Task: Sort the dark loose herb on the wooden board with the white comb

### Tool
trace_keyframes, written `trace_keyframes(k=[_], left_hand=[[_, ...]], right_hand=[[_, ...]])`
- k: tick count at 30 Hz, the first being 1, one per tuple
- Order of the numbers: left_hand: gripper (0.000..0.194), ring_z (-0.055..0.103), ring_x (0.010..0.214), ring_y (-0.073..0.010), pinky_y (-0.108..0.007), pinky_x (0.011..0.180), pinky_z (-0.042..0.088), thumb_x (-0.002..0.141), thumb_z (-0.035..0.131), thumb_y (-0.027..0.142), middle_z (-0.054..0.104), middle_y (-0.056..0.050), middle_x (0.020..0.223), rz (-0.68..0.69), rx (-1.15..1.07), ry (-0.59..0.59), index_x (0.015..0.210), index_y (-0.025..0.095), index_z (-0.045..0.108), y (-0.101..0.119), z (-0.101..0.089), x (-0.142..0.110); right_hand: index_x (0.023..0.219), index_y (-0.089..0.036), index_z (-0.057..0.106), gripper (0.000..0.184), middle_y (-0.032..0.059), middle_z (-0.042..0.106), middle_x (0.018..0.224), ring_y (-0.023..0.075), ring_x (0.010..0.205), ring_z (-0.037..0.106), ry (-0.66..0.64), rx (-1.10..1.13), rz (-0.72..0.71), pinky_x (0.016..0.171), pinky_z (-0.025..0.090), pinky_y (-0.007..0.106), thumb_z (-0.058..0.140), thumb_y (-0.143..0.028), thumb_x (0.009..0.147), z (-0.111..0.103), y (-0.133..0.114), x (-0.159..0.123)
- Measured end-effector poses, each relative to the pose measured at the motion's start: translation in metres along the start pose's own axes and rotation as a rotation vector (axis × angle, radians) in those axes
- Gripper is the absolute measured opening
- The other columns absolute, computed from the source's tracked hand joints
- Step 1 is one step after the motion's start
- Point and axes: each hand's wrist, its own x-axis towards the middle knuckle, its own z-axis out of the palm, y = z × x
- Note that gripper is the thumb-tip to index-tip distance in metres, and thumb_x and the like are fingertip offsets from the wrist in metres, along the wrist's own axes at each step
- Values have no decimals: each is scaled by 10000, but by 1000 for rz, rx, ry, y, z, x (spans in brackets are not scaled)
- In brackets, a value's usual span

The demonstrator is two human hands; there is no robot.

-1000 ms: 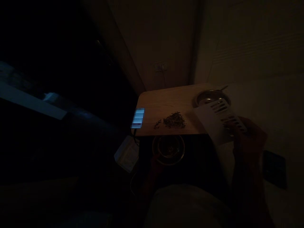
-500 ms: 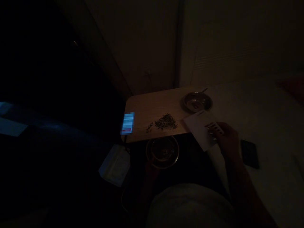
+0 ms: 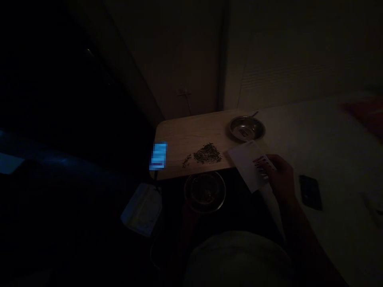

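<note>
The room is very dark. My right hand (image 3: 279, 173) is closed on the right side of a white sheet of paper or card (image 3: 243, 159), which has a row of dark marks near my fingers. My left hand (image 3: 191, 211), very dim, grips the near left rim of a round metal bowl (image 3: 205, 191) held just in front of the table's edge. A few small bits show inside that bowl. On the wooden table (image 3: 185, 131) lies a loose pile of small dark bits (image 3: 208, 153), with a smaller scatter to its left.
A second metal bowl (image 3: 247, 128), with a utensil handle at its rim, stands at the table's back right. A lit, blurred screen (image 3: 158, 155) is at the left end. To the right a dark phone (image 3: 311, 192) lies on a pale surface. A pale box-like object (image 3: 142, 209) sits lower left.
The view has shifted slightly, so most things appear a little further left. Both hands keep their holds on the paper and the bowl.
</note>
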Motion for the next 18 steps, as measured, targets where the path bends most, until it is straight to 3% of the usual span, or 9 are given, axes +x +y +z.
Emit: trace_keyframes(k=[2, 7, 13, 18], left_hand=[[294, 686, 1001, -291, -477, 953, 506, 720, 639, 189, 748, -80, 874, -38, -1, -17, 1006, 195, 707, 0, 3, 3], [361, 695, 965, -265, -441, 932, 523, 713, 618, 188, 750, -65, 876, 54, -42, -29, 1066, 197, 688, -4, 6, 9], [384, 694, 970, -277, -449, 932, 523, 699, 611, 170, 752, -61, 885, 23, 4, -29, 1074, 202, 684, -5, 1, 9], [306, 698, 951, -284, -454, 919, 527, 699, 614, 159, 751, -83, 900, -26, 3, -25, 993, 161, 699, -2, 6, 6]], right_hand=[[867, -199, 671, 204, 36, 708, 834, 164, 694, 649, 10, 6, -4, 610, 534, 277, 702, -374, 766, -1, 2, 0], [886, -202, 677, 215, 33, 709, 844, 171, 721, 650, 6, -15, -5, 644, 534, 287, 703, -380, 768, -1, 3, -5], [884, -203, 670, 219, 32, 713, 842, 182, 732, 654, -53, -30, -9, 653, 523, 293, 694, -393, 778, 3, 1, -9], [895, -206, 667, 221, 37, 704, 854, 179, 722, 651, -6, -17, -22, 650, 534, 303, 691, -394, 781, 0, 3, -4]])
